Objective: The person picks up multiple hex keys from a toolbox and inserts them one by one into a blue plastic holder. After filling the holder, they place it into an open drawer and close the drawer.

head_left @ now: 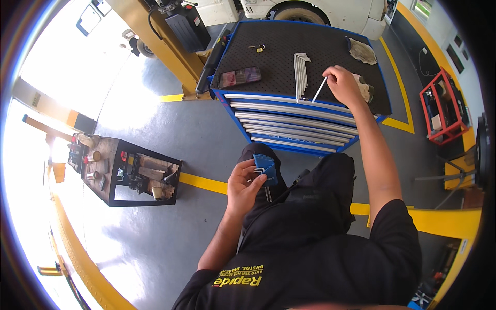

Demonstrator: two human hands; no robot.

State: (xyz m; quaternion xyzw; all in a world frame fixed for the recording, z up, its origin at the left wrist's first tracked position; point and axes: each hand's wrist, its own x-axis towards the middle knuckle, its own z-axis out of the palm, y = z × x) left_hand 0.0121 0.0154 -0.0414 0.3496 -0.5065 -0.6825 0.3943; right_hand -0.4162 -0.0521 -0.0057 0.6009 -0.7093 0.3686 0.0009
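My left hand is closed round a blue hex key holder, held above my thigh. A couple of small bent hex keys show at the holder, beside my thumb. Over the near right part of the tool chest, my right hand pinches a silver hex key by one end; its long shaft slants down to the left. Just left of it, several hex keys lie side by side on the black perforated mat, short arms at the far end.
A phone, a small padlock and work gloves lie on the mat. To the left stands a black tool cart. A yellow post rises behind; a red rack is at right.
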